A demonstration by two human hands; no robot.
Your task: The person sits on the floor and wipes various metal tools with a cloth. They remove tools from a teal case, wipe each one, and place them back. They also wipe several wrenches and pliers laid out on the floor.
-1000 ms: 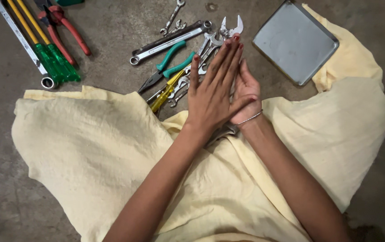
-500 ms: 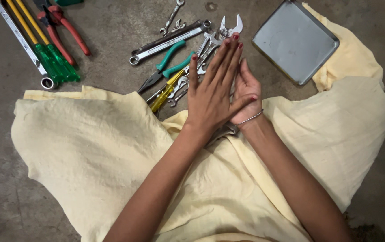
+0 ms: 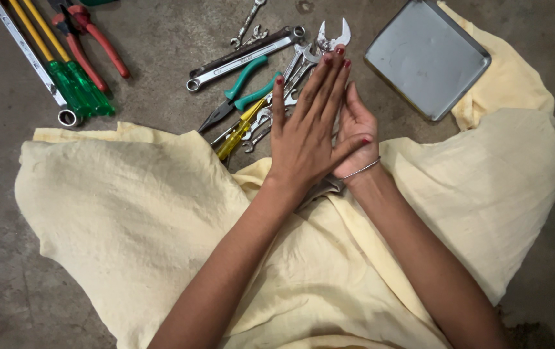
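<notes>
My left hand [image 3: 303,132] lies flat, fingers stretched, across my right hand [image 3: 357,126], which wears a thin bracelet. Between the two palms is a bundle of steel wrenches [image 3: 321,44]. Their open jaws stick out past my fingertips, and a metal end [image 3: 324,187] shows below my wrists. Both hands hover over my lap, which is covered in pale yellow cloth [image 3: 129,207]. How many wrenches are in the bundle is hidden by my hands.
On the concrete floor lie teal-handled pliers [image 3: 246,89], a yellow screwdriver [image 3: 237,132], a long ring spanner [image 3: 242,57], small wrenches [image 3: 249,22], green-handled screwdrivers [image 3: 74,81] and red-handled pliers [image 3: 93,39]. A square metal tray [image 3: 427,58] rests at the upper right.
</notes>
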